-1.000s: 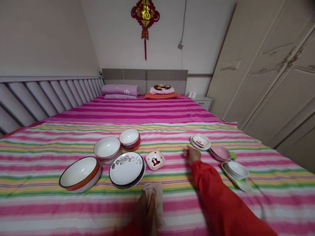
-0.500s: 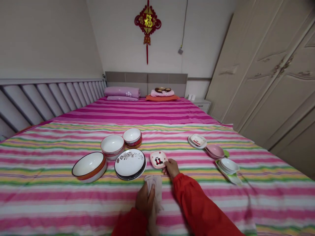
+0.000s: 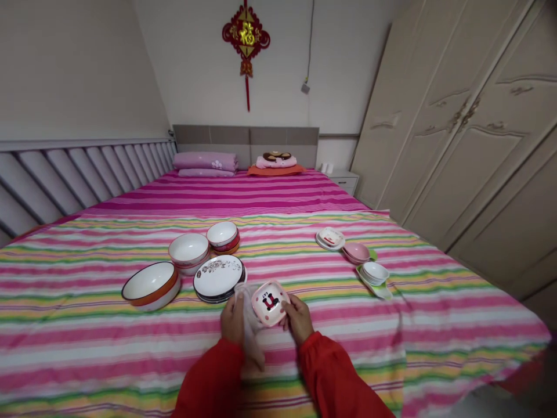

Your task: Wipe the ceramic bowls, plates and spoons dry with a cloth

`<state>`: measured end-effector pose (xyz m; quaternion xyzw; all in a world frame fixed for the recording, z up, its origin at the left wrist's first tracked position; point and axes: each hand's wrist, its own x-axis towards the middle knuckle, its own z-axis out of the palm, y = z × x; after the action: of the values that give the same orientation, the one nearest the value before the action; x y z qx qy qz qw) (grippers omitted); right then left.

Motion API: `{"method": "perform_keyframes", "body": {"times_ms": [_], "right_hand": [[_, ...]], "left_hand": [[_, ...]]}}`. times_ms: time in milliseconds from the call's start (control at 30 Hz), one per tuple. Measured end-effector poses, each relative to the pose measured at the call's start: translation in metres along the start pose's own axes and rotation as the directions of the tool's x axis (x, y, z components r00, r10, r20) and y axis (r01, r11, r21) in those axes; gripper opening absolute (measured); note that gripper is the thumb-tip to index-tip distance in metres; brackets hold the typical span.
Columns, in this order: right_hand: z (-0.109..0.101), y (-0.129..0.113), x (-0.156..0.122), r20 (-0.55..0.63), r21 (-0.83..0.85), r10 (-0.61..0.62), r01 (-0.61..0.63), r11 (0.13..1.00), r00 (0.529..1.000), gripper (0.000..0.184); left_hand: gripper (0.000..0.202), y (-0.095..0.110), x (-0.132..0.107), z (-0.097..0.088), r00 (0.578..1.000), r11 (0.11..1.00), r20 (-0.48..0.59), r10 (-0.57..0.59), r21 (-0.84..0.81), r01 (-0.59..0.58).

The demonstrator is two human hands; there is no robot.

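A small square dish with pink dots and a cat picture is held above the bed by my right hand, its thumb over the near right rim. My left hand grips a pale cloth, which hangs down and reaches the dish's left side. Just beyond my left hand lies a stack of dark-rimmed plates with a floral top plate. The fingers under the dish are partly hidden.
Left of the plates stand a large orange-banded bowl, a stack of white bowls and patterned bowls. To the right are stacked small dishes, pink bowls and small white bowls on a green-edged dish.
My right hand has lifted the square dish and brought it nearer, tilted. My left hand has moved forward and left, bringing the cloth against the dish. The view has shifted right.
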<state>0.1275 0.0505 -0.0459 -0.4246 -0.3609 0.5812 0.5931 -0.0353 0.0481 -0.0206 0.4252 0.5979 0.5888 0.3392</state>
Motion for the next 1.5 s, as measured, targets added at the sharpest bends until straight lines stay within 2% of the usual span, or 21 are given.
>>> {"method": "perform_keyframes", "body": {"times_ms": [67, 100, 133, 200, 233, 267, 300, 400, 500, 600, 800, 867, 900, 967, 1033, 1133, 1267, 1400, 1500], "right_hand": [[0.001, -0.002, 0.0, 0.017, -0.02, -0.001, 0.002, 1.0, 1.0, 0.03], [0.002, -0.003, 0.0, 0.029, -0.028, -0.001, 0.002, 1.0, 1.0, 0.03], [0.002, -0.003, 0.0, 0.039, -0.033, -0.003, 0.004, 0.999, 0.999, 0.03], [0.001, -0.003, 0.0, 0.056, -0.037, -0.008, 0.01, 0.999, 0.998, 0.031], [0.0, -0.002, 0.001, 0.061, -0.038, -0.009, 0.011, 0.999, 0.998, 0.031], [0.0, -0.001, 0.001, 0.065, -0.04, -0.008, 0.011, 0.999, 0.998, 0.032], [-0.001, 0.0, 0.002, 0.068, -0.042, -0.005, 0.008, 0.999, 0.998, 0.032], [-0.002, 0.003, 0.003, 0.075, -0.048, 0.007, -0.004, 0.999, 0.997, 0.028], [-0.002, 0.004, 0.004, 0.08, -0.043, 0.011, -0.007, 0.999, 0.997, 0.025], [-0.001, 0.004, 0.003, 0.073, -0.027, 0.007, -0.005, 1.0, 0.997, 0.025], [-0.002, 0.005, 0.003, 0.04, -0.006, -0.013, 0.013, 1.0, 0.999, 0.029], [-0.001, 0.004, 0.002, 0.029, -0.007, -0.029, 0.03, 1.0, 0.999, 0.031], [-0.001, 0.004, 0.002, 0.021, -0.012, -0.036, 0.036, 0.999, 0.999, 0.033], [0.0, 0.002, 0.001, 0.017, -0.026, -0.042, 0.042, 0.999, 0.999, 0.034], [0.001, 0.002, 0.001, 0.029, -0.037, -0.043, 0.044, 0.998, 0.999, 0.034], [0.0, 0.002, 0.001, 0.065, -0.047, -0.042, 0.045, 0.998, 0.997, 0.035], [-0.002, 0.005, 0.004, 0.085, -0.05, -0.035, 0.039, 0.998, 0.996, 0.036], [-0.004, 0.007, 0.006, 0.091, -0.031, -0.037, 0.04, 0.999, 0.995, 0.034], [-0.005, 0.008, 0.006, 0.072, -0.039, -0.046, 0.049, 0.998, 0.996, 0.034]], "left_hand": [[0.047, 0.017, 0.006, 0.002, 0.995, 0.995, -0.007, 0.097, 0.028, -0.097], [0.043, 0.025, 0.008, 0.005, 0.98, 0.978, 0.047, 0.192, 0.069, -0.195], [0.04, 0.031, 0.01, 0.01, 0.948, 0.944, 0.131, 0.29, 0.123, -0.306], [0.035, 0.037, 0.014, 0.021, 0.851, 0.849, 0.326, 0.412, 0.203, -0.488], [0.034, 0.037, 0.015, 0.028, 0.807, 0.813, 0.41, 0.424, 0.221, -0.539], [0.036, 0.035, 0.016, 0.033, 0.782, 0.797, 0.47, 0.409, 0.233, -0.557], [0.037, 0.031, 0.017, 0.037, 0.777, 0.8, 0.504, 0.377, 0.246, -0.547], [0.041, 0.019, 0.02, 0.04, 0.83, 0.864, 0.486, 0.272, 0.256, -0.433], [0.042, 0.009, 0.015, 0.031, 0.889, 0.929, 0.407, 0.212, 0.198, -0.312], [0.046, 0.002, -0.001, 0.019, 0.937, 0.955, 0.306, 0.168, 0.188, -0.232], [0.05, -0.002, -0.035, -0.009, 0.974, 0.969, 0.212, 0.075, 0.216, -0.121], [0.048, 0.005, -0.035, -0.016, 0.99, 0.968, 0.12, 0.081, 0.229, -0.107], [0.046, 0.011, -0.033, -0.016, 0.99, 0.963, 0.065, 0.127, 0.233, -0.138], [0.039, 0.021, -0.027, -0.011, 0.963, 0.931, -0.003, 0.271, 0.255, -0.261], [0.035, 0.029, -0.02, 0.003, 0.927, 0.889, 0.024, 0.373, 0.278, -0.365], [0.039, 0.028, -0.013, 0.031, 0.902, 0.854, 0.194, 0.385, 0.297, -0.428], [0.033, 0.013, -0.014, 0.056, 0.812, 0.715, 0.391, 0.434, 0.399, -0.575], [0.031, 0.0, -0.019, 0.056, 0.71, 0.58, 0.543, 0.448, 0.428, -0.693], [0.036, 0.0, -0.022, 0.045, 0.61, 0.557, 0.713, 0.345, 0.367, -0.745]]}}
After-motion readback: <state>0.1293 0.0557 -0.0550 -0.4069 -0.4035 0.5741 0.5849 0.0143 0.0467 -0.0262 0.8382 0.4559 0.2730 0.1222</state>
